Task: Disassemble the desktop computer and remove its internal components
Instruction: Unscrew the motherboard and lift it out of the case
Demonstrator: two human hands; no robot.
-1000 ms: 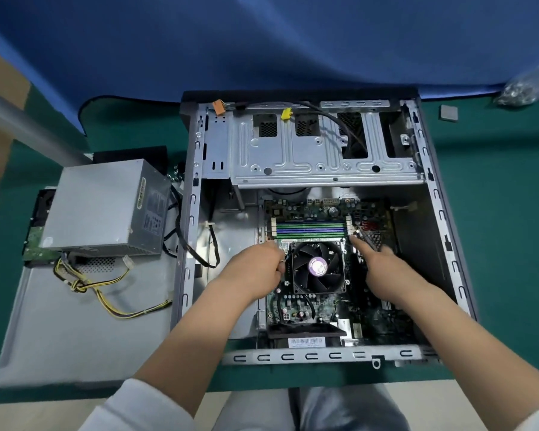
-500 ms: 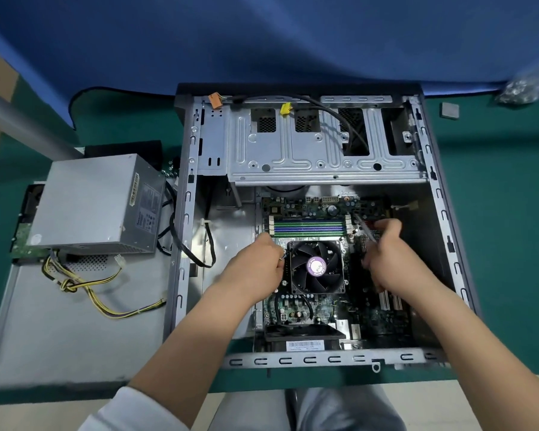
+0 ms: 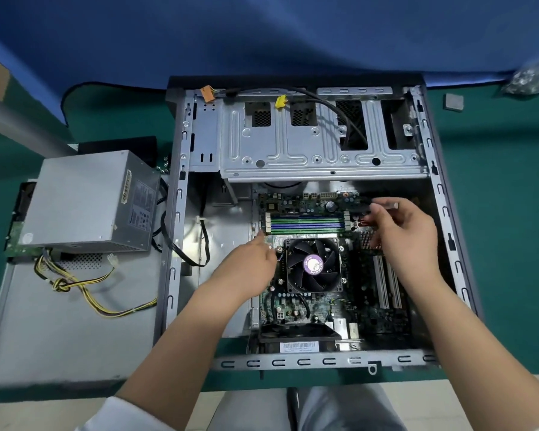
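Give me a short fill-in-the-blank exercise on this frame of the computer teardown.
1. The power supply lies outside the case, on the person's ____ side.
2. The sticker at the hub of the CPU fan is ____.
3. The connector clipped on the case's far rim above the drive cage is ____.
4. The left hand rests just ____ of the CPU fan.

Missing words: left; purple; yellow; left
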